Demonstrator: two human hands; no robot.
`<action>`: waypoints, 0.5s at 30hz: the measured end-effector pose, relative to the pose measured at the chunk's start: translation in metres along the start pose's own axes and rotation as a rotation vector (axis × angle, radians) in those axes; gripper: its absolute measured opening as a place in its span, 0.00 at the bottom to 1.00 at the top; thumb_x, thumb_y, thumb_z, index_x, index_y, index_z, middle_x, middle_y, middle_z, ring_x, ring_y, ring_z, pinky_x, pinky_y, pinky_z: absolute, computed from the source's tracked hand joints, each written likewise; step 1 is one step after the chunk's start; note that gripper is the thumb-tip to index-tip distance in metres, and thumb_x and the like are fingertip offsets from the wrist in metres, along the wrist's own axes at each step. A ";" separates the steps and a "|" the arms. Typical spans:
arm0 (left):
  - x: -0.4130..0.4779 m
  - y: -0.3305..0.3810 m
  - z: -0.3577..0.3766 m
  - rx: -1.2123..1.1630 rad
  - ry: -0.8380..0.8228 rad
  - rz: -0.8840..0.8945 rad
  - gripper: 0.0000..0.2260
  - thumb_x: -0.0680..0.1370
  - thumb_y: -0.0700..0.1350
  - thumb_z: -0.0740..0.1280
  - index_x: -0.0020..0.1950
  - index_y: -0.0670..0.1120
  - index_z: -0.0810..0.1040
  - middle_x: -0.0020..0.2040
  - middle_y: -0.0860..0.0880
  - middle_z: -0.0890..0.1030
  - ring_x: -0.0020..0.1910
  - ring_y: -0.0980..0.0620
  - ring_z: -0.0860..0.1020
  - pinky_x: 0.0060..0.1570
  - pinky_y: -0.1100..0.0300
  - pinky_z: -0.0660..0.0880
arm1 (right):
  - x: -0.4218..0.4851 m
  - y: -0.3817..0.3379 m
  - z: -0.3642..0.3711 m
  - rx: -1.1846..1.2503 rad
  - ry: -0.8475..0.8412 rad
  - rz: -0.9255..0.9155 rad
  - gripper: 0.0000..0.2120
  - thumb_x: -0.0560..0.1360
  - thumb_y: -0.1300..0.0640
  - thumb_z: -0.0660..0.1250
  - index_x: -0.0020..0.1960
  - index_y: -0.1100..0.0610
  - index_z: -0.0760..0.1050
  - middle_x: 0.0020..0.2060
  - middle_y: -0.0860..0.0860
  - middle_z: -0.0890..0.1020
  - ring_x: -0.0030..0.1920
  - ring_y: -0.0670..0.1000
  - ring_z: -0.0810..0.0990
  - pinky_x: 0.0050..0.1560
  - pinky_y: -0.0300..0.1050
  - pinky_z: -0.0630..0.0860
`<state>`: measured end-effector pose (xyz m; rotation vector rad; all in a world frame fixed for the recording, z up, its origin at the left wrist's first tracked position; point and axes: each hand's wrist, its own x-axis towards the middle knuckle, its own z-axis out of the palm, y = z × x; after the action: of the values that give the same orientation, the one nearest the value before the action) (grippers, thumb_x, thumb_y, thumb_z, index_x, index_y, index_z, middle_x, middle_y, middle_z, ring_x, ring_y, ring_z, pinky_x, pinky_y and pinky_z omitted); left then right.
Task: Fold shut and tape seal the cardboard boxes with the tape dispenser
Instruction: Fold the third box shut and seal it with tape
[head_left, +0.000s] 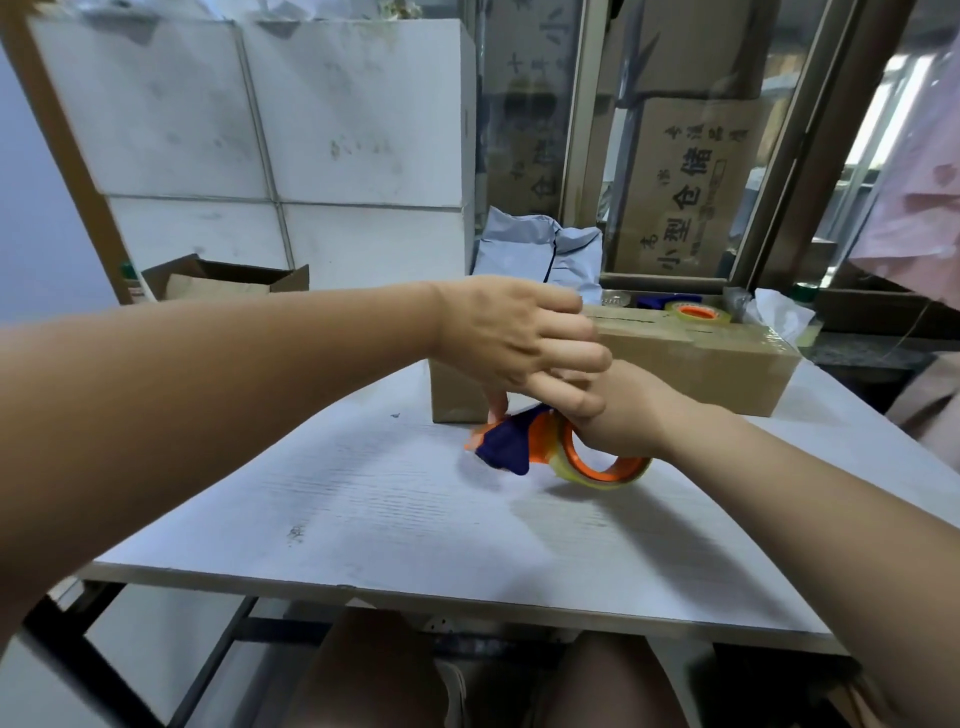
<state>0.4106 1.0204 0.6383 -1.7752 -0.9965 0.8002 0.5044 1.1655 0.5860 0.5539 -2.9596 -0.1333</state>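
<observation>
A blue and orange tape dispenser (511, 447) with a clear tape roll (605, 467) hovers just above the white table (363, 509). My right hand (623, 402) grips the dispenser from behind, mostly hidden under my left hand. My left hand (511, 332) crosses over it, its thumb and a finger pinching at the dispenser's front end. Behind both hands a closed brown cardboard box (696, 358) lies on the table with clear tape across its top.
A spare tape roll (696, 313) rests on the box. An open cardboard box (228, 278) stands far left. White cartons (270, 119) are stacked behind. Grey mailer bags (540, 249) and crumpled plastic (779, 312) lie at the back.
</observation>
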 end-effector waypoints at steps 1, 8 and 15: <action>0.000 0.003 0.001 0.015 0.015 0.017 0.36 0.68 0.70 0.67 0.64 0.48 0.62 0.56 0.44 0.66 0.49 0.46 0.67 0.49 0.54 0.66 | 0.001 -0.003 -0.004 -0.057 -0.023 -0.023 0.27 0.76 0.48 0.43 0.72 0.48 0.64 0.67 0.50 0.70 0.67 0.51 0.68 0.60 0.41 0.65; -0.006 0.014 0.014 0.150 0.221 0.079 0.21 0.75 0.53 0.66 0.64 0.48 0.64 0.56 0.44 0.67 0.51 0.46 0.67 0.52 0.54 0.67 | 0.001 -0.022 -0.015 -0.073 -0.084 0.011 0.46 0.59 0.38 0.28 0.70 0.45 0.63 0.58 0.46 0.69 0.66 0.50 0.68 0.65 0.45 0.66; -0.006 0.024 0.021 0.195 0.330 0.087 0.19 0.76 0.41 0.65 0.65 0.49 0.66 0.55 0.45 0.68 0.53 0.47 0.69 0.53 0.55 0.68 | 0.003 -0.027 -0.015 -0.175 -0.188 0.008 0.22 0.81 0.47 0.47 0.74 0.47 0.59 0.68 0.49 0.67 0.69 0.51 0.64 0.66 0.46 0.65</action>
<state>0.3965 1.0176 0.6093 -1.7197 -0.6069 0.6088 0.5131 1.1382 0.5986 0.5321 -3.0870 -0.4635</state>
